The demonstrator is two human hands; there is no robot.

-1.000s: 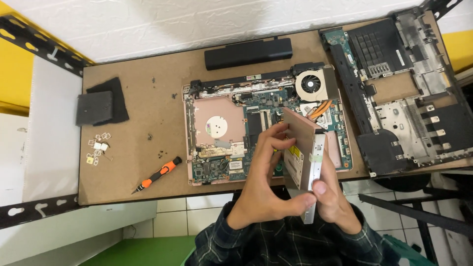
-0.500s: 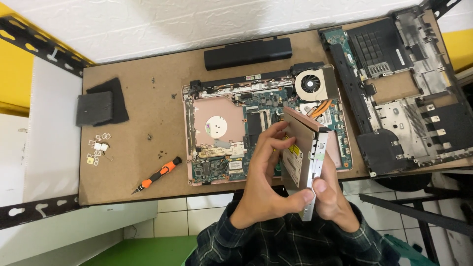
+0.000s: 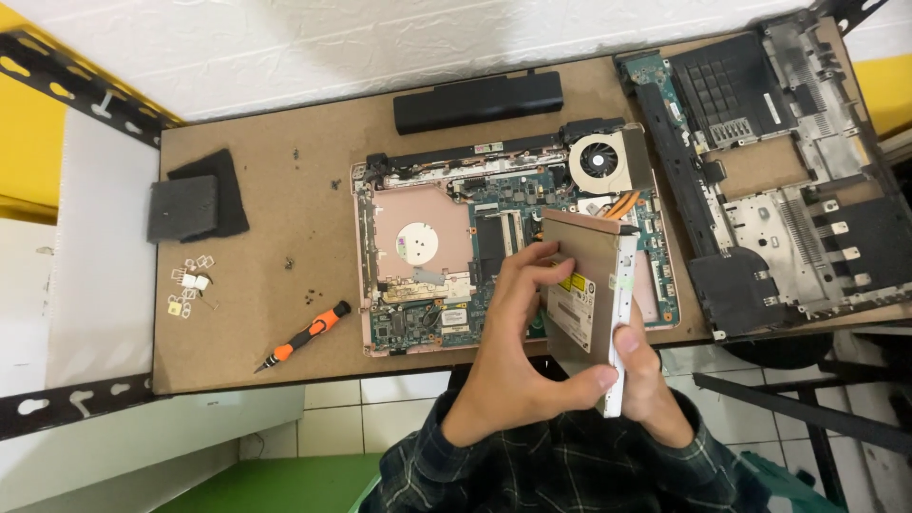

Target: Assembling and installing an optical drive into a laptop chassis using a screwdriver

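Above the near right corner of the opened laptop base (image 3: 446, 266), a slim optical drive (image 3: 591, 294) is being held on edge, tilted, with its pale front strip turned to the right. It is being gripped by both hands: the left hand (image 3: 518, 361) is being wrapped over its labelled face, with the thumb pressed at the lower end of the strip, while the right hand (image 3: 655, 389) is being closed on the drive from behind, its thumb lying against the strip. Part of the laptop base's circuit board is being covered by the drive and the hands.

Behind the laptop base, a long black battery (image 3: 478, 101) is lying on the brown table (image 3: 266, 323). At the base's far right corner, a round fan (image 3: 600, 160) is being shown uncovered. Right of the base, a dark stripped casing (image 3: 779, 171) is resting. Left of the base, near the table's front edge, an orange-handled screwdriver (image 3: 304, 336) is lying at a slant. Further left, small white parts (image 3: 188, 285) and two black foam pads (image 3: 195, 201) are being kept well apart from the base.
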